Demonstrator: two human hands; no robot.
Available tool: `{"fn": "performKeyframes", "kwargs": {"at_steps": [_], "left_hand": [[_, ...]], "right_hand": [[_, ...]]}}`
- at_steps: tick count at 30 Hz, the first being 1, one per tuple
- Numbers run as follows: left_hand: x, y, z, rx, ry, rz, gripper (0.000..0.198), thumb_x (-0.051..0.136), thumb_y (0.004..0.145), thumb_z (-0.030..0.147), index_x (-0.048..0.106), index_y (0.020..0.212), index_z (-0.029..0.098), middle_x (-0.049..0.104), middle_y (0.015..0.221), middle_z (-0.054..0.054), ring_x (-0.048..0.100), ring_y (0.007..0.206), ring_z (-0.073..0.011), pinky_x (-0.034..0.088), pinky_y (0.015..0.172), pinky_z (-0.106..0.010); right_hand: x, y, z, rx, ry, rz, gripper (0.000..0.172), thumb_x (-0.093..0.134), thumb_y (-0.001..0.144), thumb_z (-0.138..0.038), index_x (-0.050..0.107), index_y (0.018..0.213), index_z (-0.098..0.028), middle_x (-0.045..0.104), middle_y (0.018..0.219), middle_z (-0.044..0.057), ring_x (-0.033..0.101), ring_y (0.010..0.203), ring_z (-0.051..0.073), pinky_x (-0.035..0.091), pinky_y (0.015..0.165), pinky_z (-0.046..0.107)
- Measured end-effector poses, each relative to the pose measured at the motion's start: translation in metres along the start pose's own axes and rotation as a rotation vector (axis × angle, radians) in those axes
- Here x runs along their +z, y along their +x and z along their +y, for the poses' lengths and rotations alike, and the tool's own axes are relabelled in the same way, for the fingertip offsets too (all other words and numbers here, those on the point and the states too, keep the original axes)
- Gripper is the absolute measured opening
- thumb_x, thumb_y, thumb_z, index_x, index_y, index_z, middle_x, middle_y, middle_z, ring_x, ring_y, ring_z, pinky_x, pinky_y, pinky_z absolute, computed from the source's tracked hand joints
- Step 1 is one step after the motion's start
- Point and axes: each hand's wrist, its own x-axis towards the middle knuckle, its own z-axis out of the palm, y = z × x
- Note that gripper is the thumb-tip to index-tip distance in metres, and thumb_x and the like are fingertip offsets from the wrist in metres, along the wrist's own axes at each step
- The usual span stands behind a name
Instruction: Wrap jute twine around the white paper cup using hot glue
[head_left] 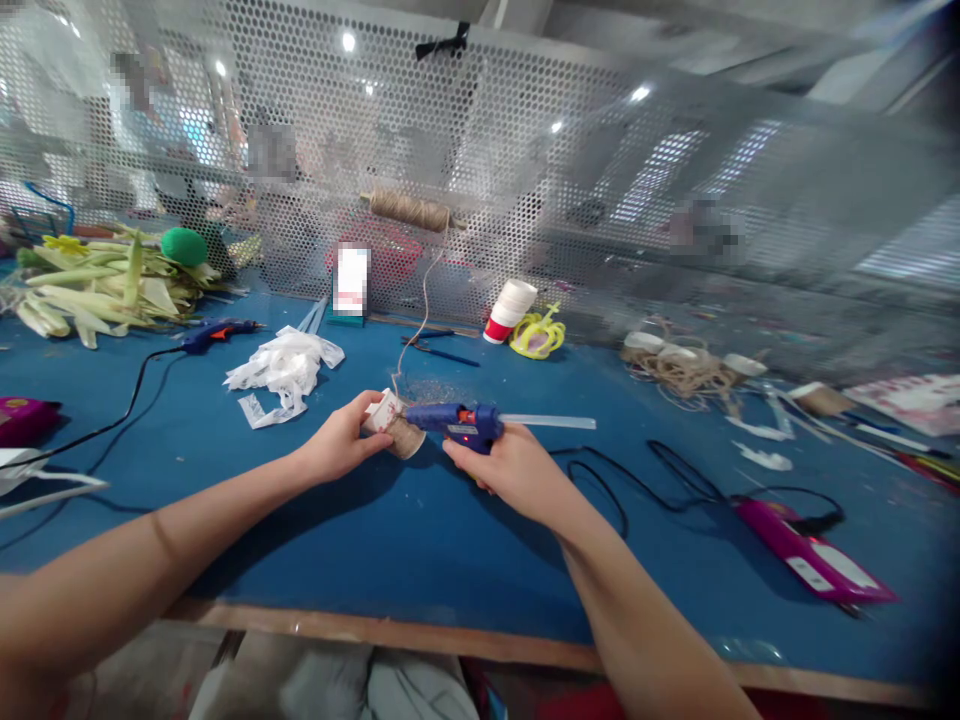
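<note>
now the left hand (346,438) grips a twine-wrapped paper cup (394,424) — the right hand (510,468) is closed round a blue glue gun (463,421), nozzle touching it.

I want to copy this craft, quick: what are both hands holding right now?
Left hand: closed on a twine-wrapped paper cup.
Right hand: closed on a blue glue gun.

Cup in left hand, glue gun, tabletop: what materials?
Cup: seems paper, matte white with red print, lower part wound in tan fibrous twine. Glue gun: blue moulded plastic, slight sheen, translucent stick out the back. Tabletop: matte blue sheet, material unclear, over a wood-coloured edge.
</note>
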Motion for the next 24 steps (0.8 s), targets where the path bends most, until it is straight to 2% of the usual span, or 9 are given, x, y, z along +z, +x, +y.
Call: {"fn": "performKeyframes", "kwargs": {"at_steps": [5, 12, 19, 24], "left_hand": [[0.0002, 0.0012, -0.0034, 0.012, 0.009, -0.002, 0.038, 0.054, 0.073, 0.023, 0.044, 0.108, 0.014, 0.064, 0.088, -0.005, 0.059, 0.075, -0.0167, 0.044, 0.069, -0.027], [0.0008, 0.0035, -0.0098, 0.037, 0.022, -0.003, 0.041, 0.054, 0.073, 0.025, 0.043, 0.11, 0.014, 0.064, 0.092, -0.007, 0.059, 0.079, -0.018, 0.044, 0.072, -0.028], [0.0004, 0.0014, -0.0037, 0.013, 0.043, 0.001, 0.04, 0.055, 0.073, 0.024, 0.044, 0.11, 0.015, 0.063, 0.087, -0.004, 0.058, 0.075, -0.0165, 0.044, 0.07, -0.027], [0.0001, 0.0005, -0.0001, -0.011, 0.012, 0.001, 0.039, 0.055, 0.072, 0.025, 0.044, 0.108, 0.015, 0.064, 0.085, -0.004, 0.059, 0.075, -0.017, 0.044, 0.069, -0.026]], "right_hand": [[-0.0003, -0.0019, -0.0034, -0.045, 0.02, -0.005, 0.023, 0.049, 0.072, -0.032, 0.053, 0.054, -0.019, 0.05, 0.042, -0.003, 0.048, 0.045, 0.012, 0.036, 0.046, 0.023], [0.0009, -0.005, -0.0076, -0.03, 0.037, -0.037, 0.022, 0.048, 0.073, -0.031, 0.055, 0.055, -0.02, 0.049, 0.04, -0.003, 0.05, 0.047, 0.014, 0.038, 0.048, 0.023], [-0.0011, -0.0013, -0.0012, -0.022, 0.027, -0.003, 0.023, 0.05, 0.072, -0.032, 0.053, 0.053, -0.019, 0.053, 0.045, -0.001, 0.048, 0.043, 0.012, 0.037, 0.045, 0.023], [-0.002, 0.0018, 0.0024, 0.034, 0.097, -0.008, 0.024, 0.05, 0.072, -0.034, 0.052, 0.055, -0.017, 0.048, 0.042, -0.002, 0.046, 0.04, 0.011, 0.037, 0.044, 0.022]]}}
